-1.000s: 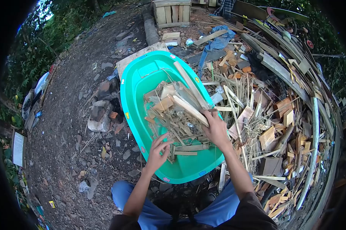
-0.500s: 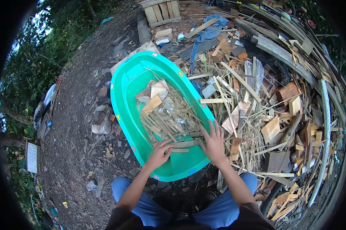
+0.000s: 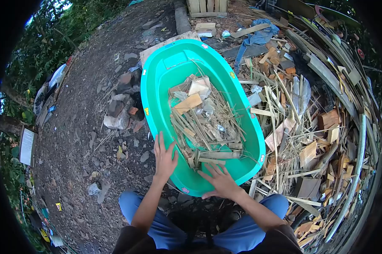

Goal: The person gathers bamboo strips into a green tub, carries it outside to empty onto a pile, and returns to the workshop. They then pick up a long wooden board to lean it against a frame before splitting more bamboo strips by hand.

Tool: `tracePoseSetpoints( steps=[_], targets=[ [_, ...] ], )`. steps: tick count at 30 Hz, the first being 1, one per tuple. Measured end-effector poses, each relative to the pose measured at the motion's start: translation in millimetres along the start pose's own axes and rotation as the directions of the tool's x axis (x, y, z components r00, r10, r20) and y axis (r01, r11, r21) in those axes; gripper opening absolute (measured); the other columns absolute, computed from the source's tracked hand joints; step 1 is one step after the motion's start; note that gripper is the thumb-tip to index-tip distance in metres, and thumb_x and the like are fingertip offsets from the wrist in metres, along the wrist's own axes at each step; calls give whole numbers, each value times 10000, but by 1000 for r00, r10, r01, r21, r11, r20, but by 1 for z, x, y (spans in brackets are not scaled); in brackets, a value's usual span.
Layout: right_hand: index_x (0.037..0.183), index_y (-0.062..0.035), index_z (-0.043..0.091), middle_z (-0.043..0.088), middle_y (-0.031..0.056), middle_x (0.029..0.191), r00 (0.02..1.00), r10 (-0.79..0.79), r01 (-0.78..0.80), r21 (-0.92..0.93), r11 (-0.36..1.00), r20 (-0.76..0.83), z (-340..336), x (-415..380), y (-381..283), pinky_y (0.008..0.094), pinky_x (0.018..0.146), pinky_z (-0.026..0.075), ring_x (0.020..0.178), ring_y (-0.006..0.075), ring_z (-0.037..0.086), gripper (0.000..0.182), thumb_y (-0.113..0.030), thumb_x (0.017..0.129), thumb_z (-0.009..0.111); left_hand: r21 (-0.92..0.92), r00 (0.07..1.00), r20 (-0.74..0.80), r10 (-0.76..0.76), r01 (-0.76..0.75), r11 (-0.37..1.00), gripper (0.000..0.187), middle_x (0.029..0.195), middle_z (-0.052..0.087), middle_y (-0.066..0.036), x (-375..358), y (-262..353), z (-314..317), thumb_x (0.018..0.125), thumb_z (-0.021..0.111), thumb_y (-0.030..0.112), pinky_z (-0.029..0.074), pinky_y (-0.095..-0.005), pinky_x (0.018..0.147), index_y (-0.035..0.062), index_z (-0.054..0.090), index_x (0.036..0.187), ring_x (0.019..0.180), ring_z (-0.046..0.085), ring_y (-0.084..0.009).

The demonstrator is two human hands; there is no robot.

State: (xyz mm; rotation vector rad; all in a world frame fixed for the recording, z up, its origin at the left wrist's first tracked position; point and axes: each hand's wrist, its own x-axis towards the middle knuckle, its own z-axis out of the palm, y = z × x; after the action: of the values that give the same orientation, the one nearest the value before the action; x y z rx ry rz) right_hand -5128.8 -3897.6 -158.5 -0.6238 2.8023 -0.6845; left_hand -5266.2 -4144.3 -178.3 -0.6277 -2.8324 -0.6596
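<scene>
A green plastic baby bathtub [image 3: 147, 91] sits in front of me, with small stickers along its rim. Inside it lies a heap of wood scraps [image 3: 188, 103], thin sticks and bits of clear plastic. My left hand [image 3: 164, 161] is open over the tub's left rim, fingers spread and pointing away from me. Low in the near end of the tub is my right hand [image 3: 220, 182], also open, its fingertips close to a short flat wood strip [image 3: 213, 161]. A thicker wood piece [image 3: 219, 155] lies just beyond that strip. Neither hand holds anything.
A large pile of wood offcuts [image 3: 308, 154] spreads along the right, with long planks [image 3: 330, 76] behind it. Blue jeans cloth [image 3: 260, 36] lies at the back beside a wooden crate [image 3: 208, 6]. Rocks and bricks [image 3: 117, 118] stand left of the tub on bare dirt.
My left hand has moved from the scraps to the tub's left rim. The right hand has come off the right side, down into the near end. The view has shifted, too.
</scene>
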Motion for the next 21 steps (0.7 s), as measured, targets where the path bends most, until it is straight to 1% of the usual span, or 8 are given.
tracePoseSetpoints(
  steps=[3,5,6,9,13,15,19,21],
  targets=[
    [1576,-229,420,425,190,1585,985,-10,68,-327,943,175,9,3,-15,614,1201,294,1517,398,332,996,-474,724,875,69,996,-51,-69,73,995,455,1666,158,-291,-9,-15,9,906,675,27,346,-570,1177,80,624,1355,1494,284,-502],
    [1574,-241,422,441,164,1580,985,-13,74,-353,933,173,18,2,-24,603,1186,322,1493,381,374,984,-393,716,879,-273,988,-14,-151,141,952,516,1683,96,-289,-6,-20,10,889,664,-19,432,-530,1128,115,605,1384,1483,326,-509],
    [1573,-254,424,457,138,1575,986,-27,90,-388,917,164,20,3,-25,592,1172,349,1469,365,415,981,-312,707,882,-224,981,-109,-162,135,965,544,1679,152,-281,-4,-16,11,867,640,-80,530,-416,1018,113,603,1375,1368,506,-472],
    [1568,-257,427,499,88,1539,985,-158,174,-443,879,74,38,-3,-24,558,1113,432,1364,352,532,905,-225,746,805,-528,929,20,-368,323,785,510,1639,283,-312,3,-16,2,858,637,-109,533,-365,936,109,634,1319,1310,570,-416],
    [1541,-254,469,561,59,1462,947,-302,243,-367,898,-110,14,-9,-27,511,1066,494,1260,337,614,803,-174,787,733,-602,953,21,-303,255,757,428,1603,409,-253,16,-29,-18,857,629,-129,510,-291,905,60,664,1239,1209,631,-256],
    [1512,-255,512,616,58,1391,893,-354,272,-295,916,-277,-8,-15,-34,470,1050,521,1208,329,646,740,-173,802,703,-854,936,-215,-279,-42,518,338,1572,466,-177,25,-13,-37,862,627,-139,500,-284,934,8,683,1162,1160,609,-163],
    [1455,-227,587,642,39,1372,838,-263,236,-117,965,-479,-67,-25,-49,444,1062,519,1202,296,647,669,-168,804,729,-926,878,-73,-473,117,359,538,1512,504,-109,75,72,-104,880,583,-155,492,-291,971,44,568,1380,1186,594,-171],
    [1434,-178,605,634,49,1387,818,-169,171,-48,984,-550,-114,-34,-56,431,1052,520,1194,293,647,674,-168,781,768,-925,915,41,-401,187,331,679,1590,443,-118,112,103,-146,889,586,-116,425,-372,1130,103,463,1520,1404,489,-280]
  ],
)
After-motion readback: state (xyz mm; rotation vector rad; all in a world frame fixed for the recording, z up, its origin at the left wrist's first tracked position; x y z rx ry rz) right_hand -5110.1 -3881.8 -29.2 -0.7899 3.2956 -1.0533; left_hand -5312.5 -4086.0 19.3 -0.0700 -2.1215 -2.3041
